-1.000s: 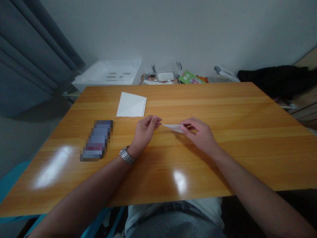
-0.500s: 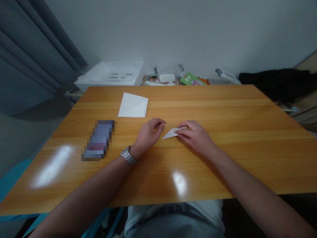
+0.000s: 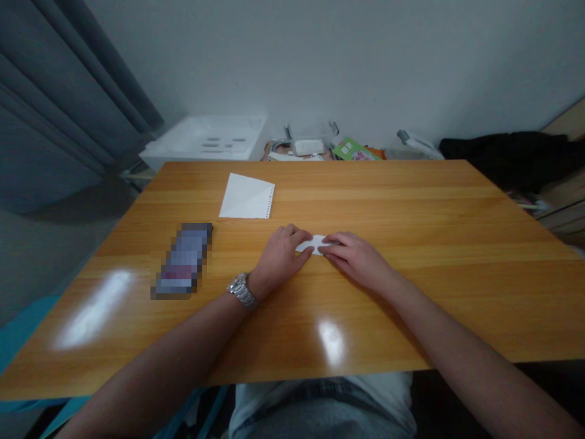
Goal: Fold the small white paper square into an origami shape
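A small folded white paper (image 3: 319, 244) lies low over the middle of the wooden table, between my two hands. My left hand (image 3: 286, 253), with a metal watch (image 3: 242, 290) at its wrist, grips the paper's left end between thumb and fingers. At the other end, my right hand (image 3: 354, 255) pinches the paper, thumb on the near side and fingers on the far side. Both ends of the paper are partly hidden under the fingers. Farther back on the left, a flat white sheet (image 3: 247, 196) with a perforated right edge rests on the table.
A phone (image 3: 183, 259), blurred by pixelation, lies on the left of the wooden table (image 3: 411, 207). Beyond the far edge stand a white plastic tray (image 3: 219, 135), a green booklet (image 3: 354, 149) and dark cloth (image 3: 512, 158). A grey curtain hangs at the left.
My left hand has moved right and taken hold of the folded paper's left end. The paper has turned from a slanting point to lie more level between both hands.
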A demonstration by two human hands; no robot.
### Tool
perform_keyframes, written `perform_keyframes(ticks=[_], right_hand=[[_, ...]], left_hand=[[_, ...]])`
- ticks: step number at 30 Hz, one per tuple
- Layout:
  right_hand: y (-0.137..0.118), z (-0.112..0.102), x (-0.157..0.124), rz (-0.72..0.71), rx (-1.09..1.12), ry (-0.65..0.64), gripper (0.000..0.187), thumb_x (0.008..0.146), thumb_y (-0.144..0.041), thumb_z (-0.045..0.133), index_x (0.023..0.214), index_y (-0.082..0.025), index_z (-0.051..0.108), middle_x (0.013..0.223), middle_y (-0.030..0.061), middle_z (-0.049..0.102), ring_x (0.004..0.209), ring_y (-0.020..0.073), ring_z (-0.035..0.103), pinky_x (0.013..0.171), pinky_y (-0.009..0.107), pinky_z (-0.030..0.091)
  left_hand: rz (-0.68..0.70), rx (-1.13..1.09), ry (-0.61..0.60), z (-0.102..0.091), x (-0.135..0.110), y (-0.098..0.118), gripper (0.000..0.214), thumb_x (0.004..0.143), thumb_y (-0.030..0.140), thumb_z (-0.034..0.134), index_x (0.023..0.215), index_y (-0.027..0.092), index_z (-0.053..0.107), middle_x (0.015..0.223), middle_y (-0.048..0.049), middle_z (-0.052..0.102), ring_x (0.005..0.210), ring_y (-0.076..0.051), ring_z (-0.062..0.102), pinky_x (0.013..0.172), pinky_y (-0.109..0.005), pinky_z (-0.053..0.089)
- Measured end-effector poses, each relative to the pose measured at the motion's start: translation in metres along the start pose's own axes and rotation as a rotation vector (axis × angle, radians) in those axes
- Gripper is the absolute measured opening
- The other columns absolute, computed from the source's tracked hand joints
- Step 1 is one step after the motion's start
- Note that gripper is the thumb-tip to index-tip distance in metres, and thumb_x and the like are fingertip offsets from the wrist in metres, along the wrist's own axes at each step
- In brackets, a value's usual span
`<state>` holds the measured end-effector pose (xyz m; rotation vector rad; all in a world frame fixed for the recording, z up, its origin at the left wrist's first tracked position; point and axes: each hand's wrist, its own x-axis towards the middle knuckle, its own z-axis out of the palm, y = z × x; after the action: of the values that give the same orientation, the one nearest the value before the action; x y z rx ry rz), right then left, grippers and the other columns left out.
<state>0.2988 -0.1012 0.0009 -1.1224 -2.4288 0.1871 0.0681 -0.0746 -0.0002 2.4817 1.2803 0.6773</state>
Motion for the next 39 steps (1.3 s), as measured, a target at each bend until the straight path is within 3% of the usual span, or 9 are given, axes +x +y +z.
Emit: perform_keyframes(ticks=[10,16,22,30,39], right_hand=[[-0.017,-0.012,0.005,0.036,-0.004,-0.121,0.031,0.095,-0.009,0.057,0.118,-0.021,0.075,0.120,0.0141,0.068,0.111,0.0266,0.063,0.097,0.044,0.054],[0.003,-0.018,0.017,0.018,0.148,-0.180,0.035,0.095,-0.005,0.052,0.116,-0.021,0.075,0.114,0.0106,0.070,0.104,0.0222,0.065,0.094,0.039,0.053],[0.023,-0.005,0.023,0.053,0.225,-0.069,0.029,0.095,-0.012,0.058,0.118,-0.020,0.074,0.110,0.0112,0.068,0.104,0.0226,0.062,0.094,0.040,0.052],[0.019,0.000,0.018,0.025,0.156,-0.046,0.032,0.098,-0.016,0.056,0.124,-0.027,0.072,0.112,0.0099,0.062,0.107,0.0238,0.058,0.096,0.042,0.050],[0.020,0.001,0.014,0.112,0.037,-0.007,0.027,0.097,-0.025,0.059,0.121,-0.024,0.071,0.112,0.0115,0.059,0.107,0.0277,0.055,0.097,0.047,0.049]], left_hand=[[-0.107,0.065,0.007,-0.002,0.000,-0.001,0.023,0.095,0.035,0.065,0.116,0.025,0.067,0.108,-0.0064,0.064,0.099,-0.026,0.058,0.090,-0.041,0.045],[-0.124,0.022,-0.003,0.000,0.002,-0.008,0.020,0.093,0.033,0.067,0.111,0.026,0.069,0.106,-0.0047,0.066,0.097,-0.025,0.059,0.088,-0.040,0.045],[-0.102,-0.047,-0.014,-0.003,0.003,-0.012,0.019,0.094,0.030,0.065,0.111,0.028,0.073,0.108,-0.0051,0.066,0.100,-0.024,0.060,0.093,-0.041,0.046],[-0.080,-0.033,0.047,-0.001,0.003,-0.010,0.020,0.095,0.032,0.064,0.112,0.025,0.073,0.107,-0.0066,0.065,0.099,-0.025,0.060,0.094,-0.043,0.047],[-0.048,0.086,0.055,-0.003,0.001,0.001,0.023,0.094,0.039,0.066,0.110,0.021,0.067,0.109,-0.0075,0.062,0.100,-0.027,0.056,0.091,-0.042,0.046]])
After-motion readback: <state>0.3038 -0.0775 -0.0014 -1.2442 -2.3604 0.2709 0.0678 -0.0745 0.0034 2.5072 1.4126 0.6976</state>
